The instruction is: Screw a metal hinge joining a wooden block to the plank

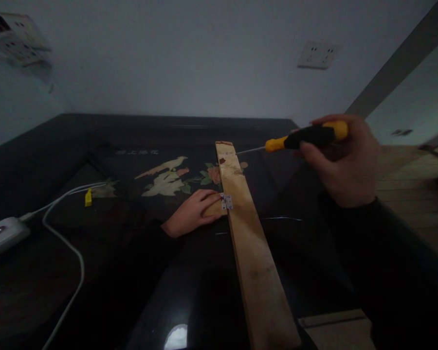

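My right hand (352, 160) is closed around the black-and-yellow handle of a screwdriver (310, 137), raised right of a long wooden board (255, 262). The thin shaft points left, its tip appearing near the board's far end; whether it touches, I cannot tell. My left hand (193, 209) presses a small wooden piece (215, 209) against the board's left edge, with thumb and fingers around it. A small metal hinge (227, 201) lies across the joint between the two pieces, and a fingertip reaches its edge.
The glossy black table (197, 277) has a painted bird and flowers (164, 182). At left are a white power strip (5, 237), a white cable (81, 265) and a yellow tag (88, 197). Behind stands a wall with a socket (317, 54). Wooden flooring (409, 184) shows at right.
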The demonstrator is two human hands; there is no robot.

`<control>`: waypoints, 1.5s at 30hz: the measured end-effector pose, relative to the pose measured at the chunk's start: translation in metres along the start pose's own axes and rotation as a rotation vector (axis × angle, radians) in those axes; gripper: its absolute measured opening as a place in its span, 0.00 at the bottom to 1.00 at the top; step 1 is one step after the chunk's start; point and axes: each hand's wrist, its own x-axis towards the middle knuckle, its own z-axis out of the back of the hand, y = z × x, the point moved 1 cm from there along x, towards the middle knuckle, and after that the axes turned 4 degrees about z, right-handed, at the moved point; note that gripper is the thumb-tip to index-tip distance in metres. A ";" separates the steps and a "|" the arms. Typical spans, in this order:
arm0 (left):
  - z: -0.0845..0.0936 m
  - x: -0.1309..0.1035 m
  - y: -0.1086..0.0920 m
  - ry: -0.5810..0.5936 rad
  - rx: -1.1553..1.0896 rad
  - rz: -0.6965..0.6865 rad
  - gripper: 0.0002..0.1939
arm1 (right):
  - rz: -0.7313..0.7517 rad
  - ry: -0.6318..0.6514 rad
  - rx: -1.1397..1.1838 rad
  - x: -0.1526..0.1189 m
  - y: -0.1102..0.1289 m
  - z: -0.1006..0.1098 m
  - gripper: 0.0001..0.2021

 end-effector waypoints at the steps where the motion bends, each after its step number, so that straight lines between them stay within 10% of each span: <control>1: 0.000 0.000 0.000 0.002 0.000 0.001 0.26 | 0.002 -0.029 0.135 0.010 0.006 -0.006 0.14; 7: 0.000 0.000 -0.001 -0.006 0.012 0.012 0.26 | 0.056 -0.130 0.532 0.035 0.032 -0.052 0.13; 12: 0.000 0.000 -0.003 -0.003 0.020 0.021 0.26 | 0.049 0.058 0.649 0.026 0.037 -0.075 0.16; 23: 0.000 0.000 -0.001 0.027 0.016 0.026 0.27 | 0.098 0.284 0.725 0.019 0.027 -0.086 0.17; 45: 0.000 0.001 -0.001 0.016 -0.002 0.026 0.26 | 0.129 0.321 0.565 0.016 0.021 -0.097 0.20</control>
